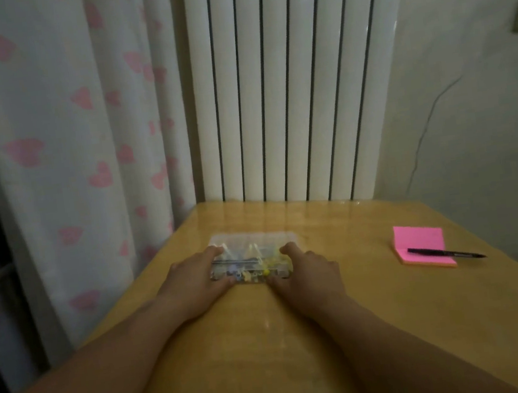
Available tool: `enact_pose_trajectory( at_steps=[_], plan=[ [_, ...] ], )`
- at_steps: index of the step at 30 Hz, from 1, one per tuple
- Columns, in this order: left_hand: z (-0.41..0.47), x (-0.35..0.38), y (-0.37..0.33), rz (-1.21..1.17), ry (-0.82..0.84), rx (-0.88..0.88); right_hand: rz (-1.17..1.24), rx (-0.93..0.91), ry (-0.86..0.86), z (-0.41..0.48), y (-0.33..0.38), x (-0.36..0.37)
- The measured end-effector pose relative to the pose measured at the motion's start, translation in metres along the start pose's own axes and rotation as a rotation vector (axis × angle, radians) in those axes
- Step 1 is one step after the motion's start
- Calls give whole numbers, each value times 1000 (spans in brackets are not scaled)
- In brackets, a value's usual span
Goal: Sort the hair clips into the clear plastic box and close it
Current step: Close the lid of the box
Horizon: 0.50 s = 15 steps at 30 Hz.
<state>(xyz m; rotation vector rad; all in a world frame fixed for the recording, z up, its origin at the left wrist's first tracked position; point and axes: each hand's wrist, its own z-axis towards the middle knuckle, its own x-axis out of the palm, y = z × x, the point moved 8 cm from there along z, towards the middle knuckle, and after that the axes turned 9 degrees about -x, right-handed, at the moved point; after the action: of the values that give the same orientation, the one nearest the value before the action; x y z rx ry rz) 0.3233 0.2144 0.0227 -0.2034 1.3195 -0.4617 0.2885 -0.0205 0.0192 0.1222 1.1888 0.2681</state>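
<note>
A clear plastic box (252, 246) lies flat on the wooden table (365, 330), its lid down over the base. Through the plastic I see several small hair clips (253, 270), yellow, pale blue and dark. My left hand (193, 281) holds the box's left end, fingers over the top and thumb at the near edge. At the right end, my right hand (309, 270) grips the box the same way, thumb at the near edge. No loose clips show on the table.
A pink sticky-note pad (420, 242) with a black pen (447, 253) across it lies to the right on the table. A white radiator (287, 94) stands behind the far edge. A heart-patterned curtain (66, 154) hangs at the left.
</note>
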Motion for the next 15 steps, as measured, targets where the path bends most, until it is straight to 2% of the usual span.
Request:
enact_pose_trajectory(
  at_steps=[8,15],
  plan=[
    [23,9,6,-44,-44,11,34,33,-38,16,-2,11],
    [20,9,3,57,-73,18,16,52,-10,11,-3,7]
  ],
)
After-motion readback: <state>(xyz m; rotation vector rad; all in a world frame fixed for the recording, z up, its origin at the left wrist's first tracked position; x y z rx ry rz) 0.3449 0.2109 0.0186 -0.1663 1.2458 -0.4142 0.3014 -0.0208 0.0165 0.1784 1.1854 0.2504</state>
